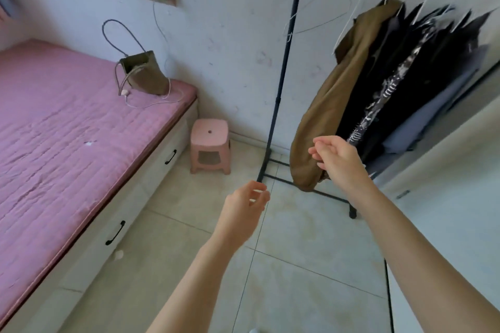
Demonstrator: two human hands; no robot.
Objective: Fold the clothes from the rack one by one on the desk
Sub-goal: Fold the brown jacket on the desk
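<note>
A black metal clothes rack [281,73] stands against the wall at the right. On white hangers it carries a long brown garment [335,105] at its left end, then several black, patterned and grey clothes [422,84]. One empty wire hanger [322,12] hangs left of the brown garment. My right hand [334,155] is stretched out, fingers apart and empty, just in front of the brown garment's lower part. My left hand [247,204] hovers lower over the floor, fingers loosely curled, holding nothing.
A bed with a pink cover [67,121] fills the left side, with a brown bag [144,74] and a white cable on it. A pink plastic stool [209,144] stands between bed and rack. A pale surface [460,184] lies at the right edge. Tiled floor below.
</note>
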